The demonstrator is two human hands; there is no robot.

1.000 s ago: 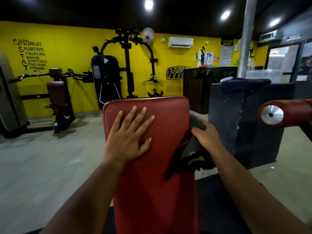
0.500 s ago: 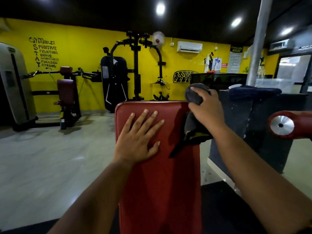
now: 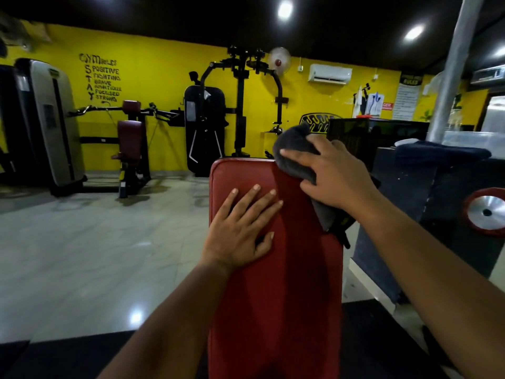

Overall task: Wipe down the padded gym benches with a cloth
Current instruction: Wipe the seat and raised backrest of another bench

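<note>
We see a long red padded vinyl bench back [image 3: 273,296] running up the middle of the head view, its rounded top edge toward the yellow painted wall [image 3: 153,105]. The left hand [image 3: 240,228] lies flat on the upper left part of the pad, fingers straight and slightly spread, palm pressed down, grasping nothing. The right hand [image 3: 336,176] is at the top right corner of the same pad, and its fingers and thumb are closed around a bunched dark grey cloth [image 3: 292,149]. The index finger stretches across the top of the bundle while the thumb pins it from below. The cloth sits against that corner, bulging above the pad's top edge, and a loose tail of it hangs down beside the right edge under the wrist.

Left of the bench we see pale glossy floor tiles [image 3: 82,255]. Against the wall stand a black multi-station weight machine [image 3: 240,105] and a dark red seated press machine [image 3: 131,138]. A white air-conditioning unit [image 3: 329,73] is mounted high on the wall. At the right there is a grey steel pole [image 3: 451,77], a dark folded towel [image 3: 440,154] lying on a black counter [image 3: 426,214], and a red roller pad with a round silver end cap [image 3: 486,213].
</note>
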